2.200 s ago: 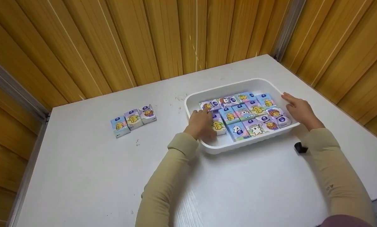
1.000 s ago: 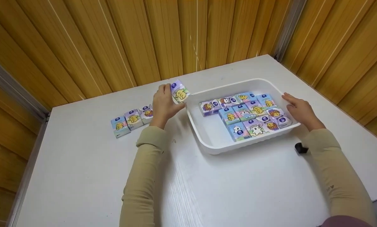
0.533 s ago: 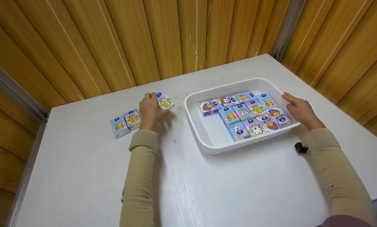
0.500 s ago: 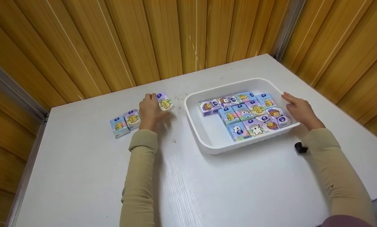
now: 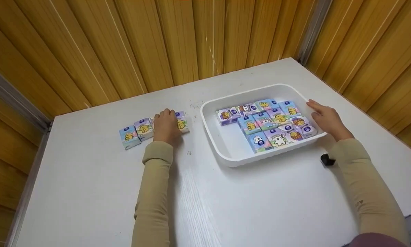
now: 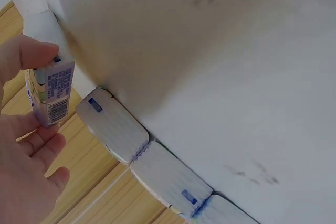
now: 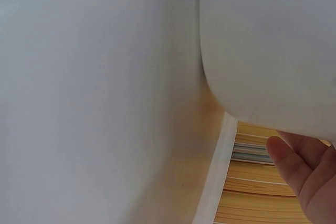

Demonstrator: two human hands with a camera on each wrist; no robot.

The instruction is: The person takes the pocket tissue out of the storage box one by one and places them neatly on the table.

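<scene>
My left hand (image 5: 166,127) pinches a small printed tissue pack (image 5: 182,121) between thumb and fingers. In the left wrist view the barcode end of that tissue pack (image 6: 58,93) faces the camera. It stands at the right end of a short row; a blue pack (image 5: 129,136) and a purple pack (image 5: 143,128) show, and a third is mostly behind the hand. At the right, my right hand (image 5: 330,120) touches the rim of a white tray (image 5: 238,163) with its fingers nearly straight. Several tissue packs (image 5: 249,126) lie side by side in the tray.
A small black object (image 5: 327,160) lies on the white table (image 5: 260,202) by the right forearm. Wood-patterned panels (image 5: 178,41) rise behind the table and along its right side. The tray's left end shows bare floor.
My left hand took a purple tissue pack out of the tray's left end, carried it left over the rim and lowered it beside the row. The right hand has stayed at the rim.
</scene>
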